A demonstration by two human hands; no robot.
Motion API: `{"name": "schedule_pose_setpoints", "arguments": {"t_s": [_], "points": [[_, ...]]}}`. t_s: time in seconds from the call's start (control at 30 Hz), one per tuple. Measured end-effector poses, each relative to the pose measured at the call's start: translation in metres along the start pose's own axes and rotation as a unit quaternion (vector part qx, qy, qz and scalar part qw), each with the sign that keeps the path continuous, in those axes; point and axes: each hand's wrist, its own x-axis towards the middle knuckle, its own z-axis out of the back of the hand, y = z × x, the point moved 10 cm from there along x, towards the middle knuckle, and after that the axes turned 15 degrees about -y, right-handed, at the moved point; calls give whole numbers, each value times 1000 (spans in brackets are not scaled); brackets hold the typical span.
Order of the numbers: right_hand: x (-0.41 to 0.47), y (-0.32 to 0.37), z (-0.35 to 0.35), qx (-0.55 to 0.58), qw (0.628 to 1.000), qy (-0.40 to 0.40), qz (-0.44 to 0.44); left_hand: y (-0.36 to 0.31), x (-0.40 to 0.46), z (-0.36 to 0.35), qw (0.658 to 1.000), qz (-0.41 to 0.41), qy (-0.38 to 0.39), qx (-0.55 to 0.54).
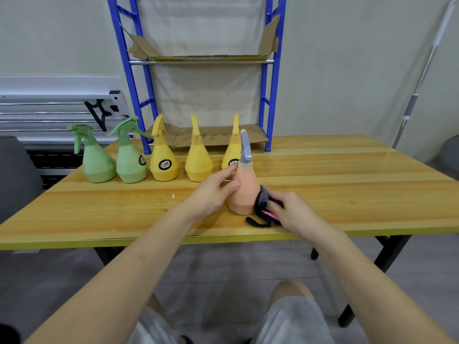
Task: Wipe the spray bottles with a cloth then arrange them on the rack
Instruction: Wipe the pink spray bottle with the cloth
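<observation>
The left hand (214, 188) grips the smooth, cone-shaped peach spray bottle (243, 189) upright near the front edge of the glossy wooden table (347, 175); the right hand (289, 209) clutches a fuzzy dark cloth (262, 199) against its base; matte green and yellow bottles stand before the blue metal rack (269, 100).

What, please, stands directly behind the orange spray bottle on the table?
A yellow spray bottle stands behind the orange spray bottle; its right side and base are covered.
</observation>
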Motion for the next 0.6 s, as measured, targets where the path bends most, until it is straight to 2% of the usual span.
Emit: {"name": "schedule_pose_setpoints", "arguments": {"t_s": [0.07,0.2,0.6], "points": [[-4,-4,1,-62,998,12,3,0,1,1,1000,2,3,13],[2,5,2,-97,995,24,4,-7,-3,3,999,7,6,33],[-2,15,4,-95,995,2,13,-15,-8,8,998,61,-6,-17]]}}
